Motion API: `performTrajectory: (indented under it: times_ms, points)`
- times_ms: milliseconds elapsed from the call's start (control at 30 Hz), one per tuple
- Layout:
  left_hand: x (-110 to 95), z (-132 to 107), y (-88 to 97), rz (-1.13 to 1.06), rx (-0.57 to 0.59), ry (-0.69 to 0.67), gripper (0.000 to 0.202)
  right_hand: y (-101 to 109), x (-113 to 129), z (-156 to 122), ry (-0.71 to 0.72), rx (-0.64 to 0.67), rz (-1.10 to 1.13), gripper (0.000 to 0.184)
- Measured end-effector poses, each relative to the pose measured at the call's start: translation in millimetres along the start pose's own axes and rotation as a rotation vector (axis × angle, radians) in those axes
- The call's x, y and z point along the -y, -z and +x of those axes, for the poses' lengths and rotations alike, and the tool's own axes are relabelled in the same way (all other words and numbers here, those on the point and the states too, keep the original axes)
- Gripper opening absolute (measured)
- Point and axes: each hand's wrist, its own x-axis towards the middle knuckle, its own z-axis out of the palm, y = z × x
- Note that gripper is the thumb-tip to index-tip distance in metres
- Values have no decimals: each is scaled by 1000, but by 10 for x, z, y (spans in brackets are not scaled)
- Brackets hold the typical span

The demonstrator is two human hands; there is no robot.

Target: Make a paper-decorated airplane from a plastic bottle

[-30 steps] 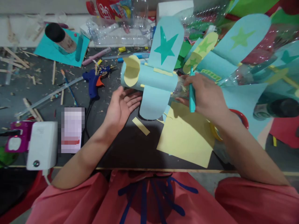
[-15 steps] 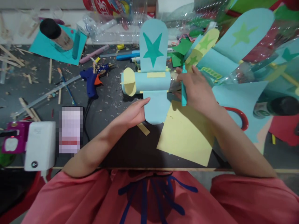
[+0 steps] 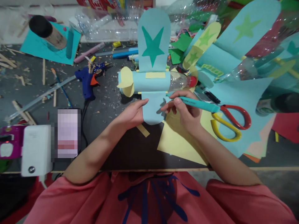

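A toy plane [image 3: 151, 82] made from a plastic bottle wrapped in light blue paper lies crosswise, with a yellow paper propeller [image 3: 126, 81] at its left end and the red bottle cap [image 3: 193, 81] at its right. Its upper wing carries a dark green star [image 3: 152, 46]; the lower wing [image 3: 153, 109] is plain. My left hand [image 3: 134, 115] grips that lower wing's left edge, thumb on top and fingers hidden underneath. Held in my right hand [image 3: 184, 109] is a teal marker pen [image 3: 198, 103], its tip pointing left over the lower wing's right part. I cannot tell whether the tip touches the paper.
Red-and-yellow scissors [image 3: 230, 123] and yellow paper [image 3: 184, 137] lie at the right. A blue glue gun [image 3: 87, 82], a phone [image 3: 67, 133] and a white power bank [image 3: 36, 151] are on the left. Another star-marked paper plane [image 3: 224, 57] stands at the upper right.
My right hand has moved from the bottle's neck down and left to the lower wing. The marker has swung from upright to nearly level. The bottle cap and scissors are now uncovered.
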Motion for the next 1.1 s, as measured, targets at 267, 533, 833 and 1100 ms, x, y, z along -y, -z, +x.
performTrajectory:
  times_ms: [267,533,833,1100]
  points:
    - [65,5,96,83,8,-52,25,-74,-25,-51,123,15,-392,19]
    - [-23,23,17,-144,40,111,51,-136,-74,-97,111,17,-310,11]
    - [-60,-17,-46,-348,46,141,63,-150,-104,-105,153,32,-256,4]
    - [-78,-19,-85,-466,65,172,63,-147,-89,-100,124,65,-328,9]
